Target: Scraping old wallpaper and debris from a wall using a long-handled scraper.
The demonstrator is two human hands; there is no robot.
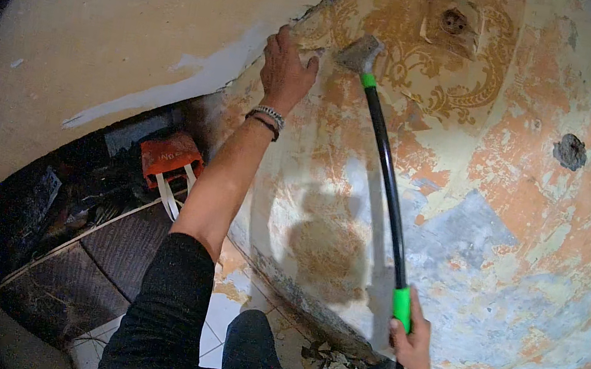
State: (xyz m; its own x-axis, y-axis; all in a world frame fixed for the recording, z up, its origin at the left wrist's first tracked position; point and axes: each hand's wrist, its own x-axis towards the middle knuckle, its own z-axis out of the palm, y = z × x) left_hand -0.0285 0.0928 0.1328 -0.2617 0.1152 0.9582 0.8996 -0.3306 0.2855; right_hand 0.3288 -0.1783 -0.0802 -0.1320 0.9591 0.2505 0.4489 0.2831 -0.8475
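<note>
My right hand (pixel 415 346) is closed round the lower part of a long-handled scraper (pixel 386 165), near its green grip. The scraper has a black pole, a green collar and a broad, dusty metal head, which is up against the wall's patterned paper. My left hand (pixel 287 72) is raised to the wall (pixel 448 228) by the inner corner, fingers stretched upward and thumb apart. A loose edge of wallpaper (pixel 314 53) shows beside the thumb; whether the fingers touch it, I cannot tell. Patches of orange, cream and grey-blue show where wall layers are worn away.
A brown wall socket (pixel 452 23) sits above the scraper head, with a hole (pixel 570 151) to its right. On the left are a slanting plastered surface (pixel 128 33), a red bag with white handles (pixel 170 155) and dark panels (pixel 74 282). Debris (pixel 335 361) lies on the tiled floor.
</note>
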